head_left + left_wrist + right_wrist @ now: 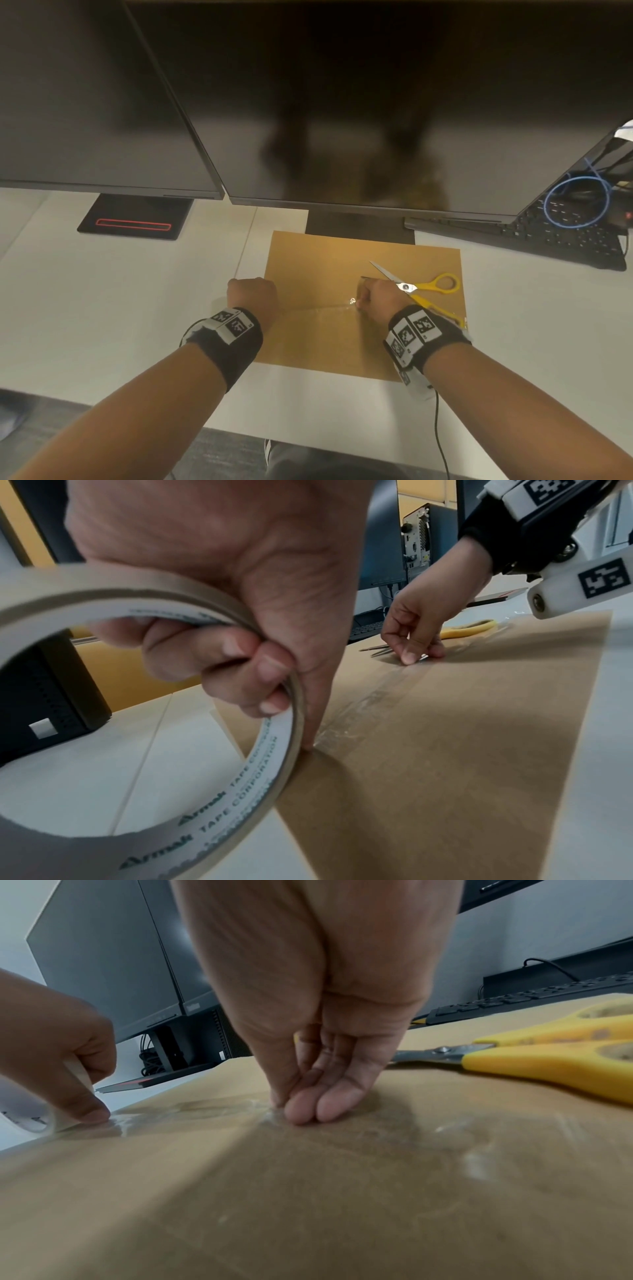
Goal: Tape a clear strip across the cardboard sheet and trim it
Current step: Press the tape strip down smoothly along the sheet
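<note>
Only left wrist cam shows tape roll [143, 685], left hand [219, 593] gripping.

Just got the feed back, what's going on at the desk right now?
A person is taping the cardboard sheet. The left hand grips the tape roll at the sheet's left edge, while the right hand presses the clear strip down mid-sheet. The yellow scissors lie untouched, so trimming isn't done.

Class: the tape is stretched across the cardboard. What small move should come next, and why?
Probably smooth the clear strip down. The right hand pins its free end, the left hand holds the roll at the cardboard sheet edge, and the scissors lie unused.
</note>
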Tool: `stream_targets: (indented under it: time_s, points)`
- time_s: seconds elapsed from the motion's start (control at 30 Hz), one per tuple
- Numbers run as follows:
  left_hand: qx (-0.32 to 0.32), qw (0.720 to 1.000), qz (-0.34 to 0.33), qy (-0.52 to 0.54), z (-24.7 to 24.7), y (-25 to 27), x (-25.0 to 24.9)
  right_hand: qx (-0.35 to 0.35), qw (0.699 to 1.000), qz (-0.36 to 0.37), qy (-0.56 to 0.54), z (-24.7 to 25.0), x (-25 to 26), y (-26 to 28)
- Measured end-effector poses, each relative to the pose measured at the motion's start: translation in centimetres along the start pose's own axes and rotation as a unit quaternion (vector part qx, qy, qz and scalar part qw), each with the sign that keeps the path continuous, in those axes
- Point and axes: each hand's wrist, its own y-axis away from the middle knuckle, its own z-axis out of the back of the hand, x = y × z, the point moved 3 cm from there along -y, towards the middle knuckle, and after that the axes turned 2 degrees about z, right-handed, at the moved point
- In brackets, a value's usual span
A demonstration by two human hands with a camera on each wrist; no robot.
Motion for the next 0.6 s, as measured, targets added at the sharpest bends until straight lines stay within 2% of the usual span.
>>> stream_targets:
  time_s: [0.1, 0.17, 0.23, 0.3, 0.4, 0.43, 0.5, 0.53, 0.6]
  points:
    - [0.0, 1.0, 0.0, -0.007, -0.2, -0.1, -0.3, -0.019, 1.0, -0.009, -0.001, -0.6, -0.3, -0.5]
    - [0.0, 1.0, 0.001, -0.006, -0.1, -0.2, -0.3, -0.063, 0.998, 0.008, -0.017, -0.8, -1.1, -0.6]
    - [-0.004, 1.0, 0.002, -0.004, -0.1, -0.1, -0.3, -0.105, 0.993, 0.035, 0.028, -0.8, -1.6, -0.2]
    - [-0.006, 1.0, 0.002, -0.003, -0.1, -0.1, -0.3, -0.158, 0.976, 0.101, 0.109, -1.0, -1.1, 0.3]
    - [-0.004, 1.0, 0.004, 0.001, -0.1, -0.1, -0.3, -0.183, 0.942, 0.217, 0.181, -2.2, 1.3, 1.4]
    - [-0.006, 1.0, 0.005, 0.004, -0.1, -0.1, -0.2, -0.176, 0.929, 0.269, 0.183, -3.1, 2.0, 1.5]
    - [-0.009, 1.0, 0.003, 0.005, -0.1, -0.2, -0.2, -0.096, 0.924, 0.343, 0.138, -4.7, 3.5, 1.7]
    - [-0.01, 1.0, 0.002, 0.006, -0.1, -0.2, -0.2, -0.045, 0.925, 0.354, 0.13, -5.6, 4.3, 1.8]
    - [-0.009, 1.0, 0.0, 0.008, -0.1, -0.3, -0.3, 0.013, 0.926, 0.349, 0.143, -7.2, 5.4, 1.8]
